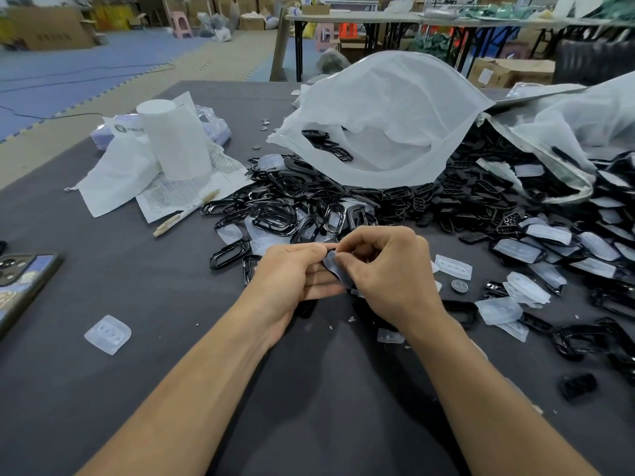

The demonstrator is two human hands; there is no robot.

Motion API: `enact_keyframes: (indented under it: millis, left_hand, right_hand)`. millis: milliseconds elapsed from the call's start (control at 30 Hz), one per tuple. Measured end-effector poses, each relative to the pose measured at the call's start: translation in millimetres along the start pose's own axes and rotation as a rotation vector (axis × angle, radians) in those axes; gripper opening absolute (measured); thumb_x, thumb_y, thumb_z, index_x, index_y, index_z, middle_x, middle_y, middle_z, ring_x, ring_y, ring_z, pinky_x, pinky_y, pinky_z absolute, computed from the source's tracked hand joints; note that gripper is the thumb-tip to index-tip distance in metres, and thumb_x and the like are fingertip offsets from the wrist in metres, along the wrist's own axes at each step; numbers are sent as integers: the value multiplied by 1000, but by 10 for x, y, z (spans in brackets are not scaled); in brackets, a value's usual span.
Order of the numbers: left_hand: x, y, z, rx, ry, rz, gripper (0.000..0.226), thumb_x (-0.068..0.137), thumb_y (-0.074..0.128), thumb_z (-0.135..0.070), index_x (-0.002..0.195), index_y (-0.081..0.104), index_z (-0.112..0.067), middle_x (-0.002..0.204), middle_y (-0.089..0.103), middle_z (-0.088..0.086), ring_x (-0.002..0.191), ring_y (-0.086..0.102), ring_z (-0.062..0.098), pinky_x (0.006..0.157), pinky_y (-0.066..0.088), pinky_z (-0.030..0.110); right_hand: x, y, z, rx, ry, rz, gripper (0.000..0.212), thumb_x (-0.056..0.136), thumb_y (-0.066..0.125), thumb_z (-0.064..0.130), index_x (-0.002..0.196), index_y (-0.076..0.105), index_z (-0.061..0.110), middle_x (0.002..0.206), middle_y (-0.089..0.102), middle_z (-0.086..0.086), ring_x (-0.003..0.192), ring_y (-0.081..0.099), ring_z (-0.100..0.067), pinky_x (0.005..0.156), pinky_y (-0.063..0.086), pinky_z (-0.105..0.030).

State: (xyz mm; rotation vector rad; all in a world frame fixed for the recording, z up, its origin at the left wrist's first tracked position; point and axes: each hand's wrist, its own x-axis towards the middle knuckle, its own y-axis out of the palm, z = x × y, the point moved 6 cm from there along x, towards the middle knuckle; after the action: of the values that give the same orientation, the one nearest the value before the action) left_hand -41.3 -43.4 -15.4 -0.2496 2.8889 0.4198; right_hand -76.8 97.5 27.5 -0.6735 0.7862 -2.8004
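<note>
Both hands work just in front of the big white mesh bag (pixel 388 108). The left hand (pixel 292 269) grips a small black plastic frame (pixel 330 252), mostly hidden. The right hand (pixel 388 269) pinches a translucent soft plastic pad (pixel 335 267) against it. Right of the bag lie padded frames (pixel 549 235), apparently finished. The heap of bare black frames (pixel 292 204) in front of the bag is left, so there is likely plenty to go.

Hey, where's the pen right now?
In the head view the pen lies left of centre on the grey table, along the edge of the printed sheet, beside the pile of black frames.
</note>
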Motion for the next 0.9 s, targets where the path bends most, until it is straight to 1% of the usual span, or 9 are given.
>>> enact_keyframes:
  millis: [167,233,300,400,467,533,633,767,900]
  left_hand:
    - [-6,-10,1,-5,-6,14,29,100,53,-5,91,81,-5,93,79,20,83,79,27,72,64,35]
    - [-5,-6,2,24,-7,26,24,90,58,-2,97,80,-3,96,79,21,85,78,27,74,64,35]
    - [2,-14,11,44,-6,13,28,86,56,4,102,79,-1,97,79,21,82,77,23,75,64,34]
    - [-2,-8,8,49,1,-3,34,91,50,11,100,79,-4,82,79,14,71,76,18,69,63,30]
    - [-10,10,-9,48,8,-11,36,92,47,12,101,79,-4,71,75,8,63,73,14,67,62,27]
    - [-9,18,-26,28,18,-23,36,93,46,13,101,77,-4,66,73,4,57,71,11,63,62,25]
    - [-14,13,-53,-7,29,-43,34,94,48,12,99,77,-5,74,77,8,63,75,13,63,62,25]
    - [-30,0,-58,9,48,-44,30,94,51,11,104,76,-4,66,74,3,58,71,9,66,63,25]
    - [-34,-37,-69,75,63,-78,26,92,61,6,100,81,-9,84,77,11,68,72,13,67,61,25]
  right_hand:
    - [3,-4,-4,-17,-11,4,14,77,85,18,73,77,28,59,67,12,55,60,-8,52,42,-13]
    - [8,-13,0,-30,-15,-5,13,76,86,19,74,77,28,59,66,13,55,59,-7,54,40,-12]
    - [12,-29,7,-41,-20,-21,13,76,87,21,77,77,29,59,64,11,56,58,-8,56,39,-14]
    - [11,-52,7,-49,-6,-44,12,75,87,27,81,77,31,61,64,10,61,58,-8,59,43,-20]
    - [14,-67,-15,-24,33,-55,11,75,86,29,81,77,32,65,68,12,64,63,-7,59,48,-20]
    - [28,-82,-64,36,92,-56,9,76,84,26,80,78,32,69,72,16,67,67,-3,64,53,-20]
    - [41,-72,-144,101,179,-16,8,78,82,22,77,79,30,69,74,15,68,71,-3,67,57,-24]
    - [36,-30,-164,176,217,31,14,77,81,15,73,79,28,65,74,10,62,71,-6,62,55,-22]
    - [46,-31,-186,249,242,35,16,76,83,10,73,79,26,65,75,4,61,69,-9,63,55,-27]
